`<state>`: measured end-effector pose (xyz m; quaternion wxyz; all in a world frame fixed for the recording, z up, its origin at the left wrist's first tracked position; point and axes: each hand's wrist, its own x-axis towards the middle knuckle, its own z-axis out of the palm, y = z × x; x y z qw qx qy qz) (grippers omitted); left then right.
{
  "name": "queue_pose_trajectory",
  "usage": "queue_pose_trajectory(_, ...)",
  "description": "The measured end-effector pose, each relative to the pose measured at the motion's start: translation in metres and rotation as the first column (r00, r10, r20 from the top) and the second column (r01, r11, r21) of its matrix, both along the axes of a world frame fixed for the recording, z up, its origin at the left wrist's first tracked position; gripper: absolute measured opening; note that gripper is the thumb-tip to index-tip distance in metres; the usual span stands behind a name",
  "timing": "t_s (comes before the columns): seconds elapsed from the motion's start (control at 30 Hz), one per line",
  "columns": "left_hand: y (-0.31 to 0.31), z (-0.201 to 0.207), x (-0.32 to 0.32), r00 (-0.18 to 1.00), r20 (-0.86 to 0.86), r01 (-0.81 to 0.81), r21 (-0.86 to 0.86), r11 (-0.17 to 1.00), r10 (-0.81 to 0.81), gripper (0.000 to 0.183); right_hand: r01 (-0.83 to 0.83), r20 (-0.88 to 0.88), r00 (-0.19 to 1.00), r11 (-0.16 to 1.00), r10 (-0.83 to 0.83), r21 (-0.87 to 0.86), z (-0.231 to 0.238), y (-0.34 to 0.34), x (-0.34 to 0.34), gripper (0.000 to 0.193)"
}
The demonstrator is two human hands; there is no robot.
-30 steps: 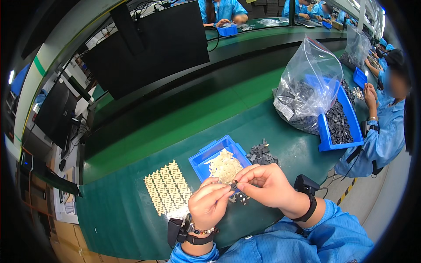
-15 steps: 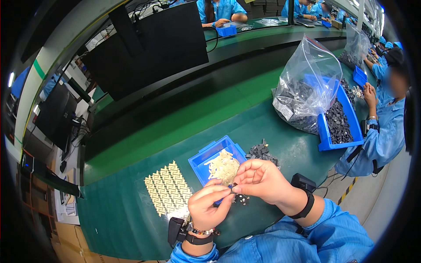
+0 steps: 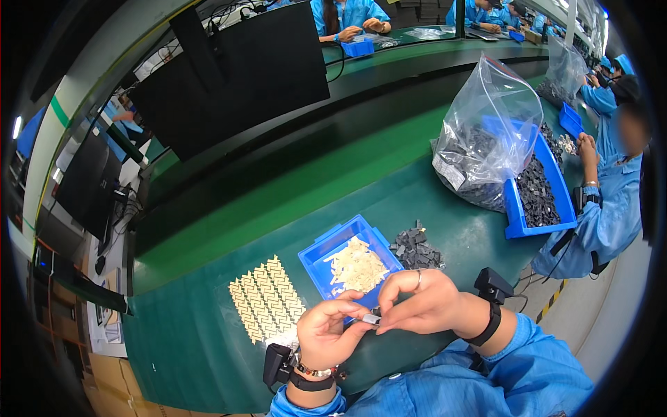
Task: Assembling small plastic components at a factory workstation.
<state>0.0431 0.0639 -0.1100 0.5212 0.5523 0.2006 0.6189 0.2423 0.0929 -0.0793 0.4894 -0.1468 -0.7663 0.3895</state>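
A small rectangular piece, with a pale grey face [image 3: 371,319], is pinched between thumb and finger of my left hand [image 3: 325,335]. My right hand [image 3: 425,304] is closed too, its thumb and index fingertips meeting at the piece's right end. Just beyond both hands lies a blue tray [image 3: 314,258] with a heap of cream-coloured small parts [image 3: 357,265]. To the tray's right is a pile of dark grey rectangular blocks [image 3: 418,249]. Left of the tray, cream pieces [image 3: 265,297] lie in a zigzag pattern. My fingers hide part of the held piece.
A large clear bag of dark parts [image 3: 467,163] leans on a blue bin [image 3: 515,221] at the right. Beside it sits a co-worker in a blue sleeve [image 3: 604,219]. A black monitor [image 3: 233,83] rises at the back left over the green table [image 3: 201,333].
My right hand has turned and lowered a little, with its fingers more curled. The held piece now shows a pale face. More of the dark pile and the tray's contents shows.
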Motion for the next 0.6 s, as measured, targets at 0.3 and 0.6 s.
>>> queue_pose_trajectory(0.3,-0.005,0.0,0.0,0.997,0.003,0.077,-0.061,0.995,-0.077,0.038,0.087,0.253,0.945,0.905,-0.207,0.416,0.015,0.0,0.002,0.033)
queue_pose_trajectory(0.6,-0.005,0.007,0.001,0.99,-0.098,-0.121,-0.198,0.973,0.103,0.02,0.501,0.186,0.832,0.852,-0.522,0.151,-0.003,-0.005,0.027,0.012)
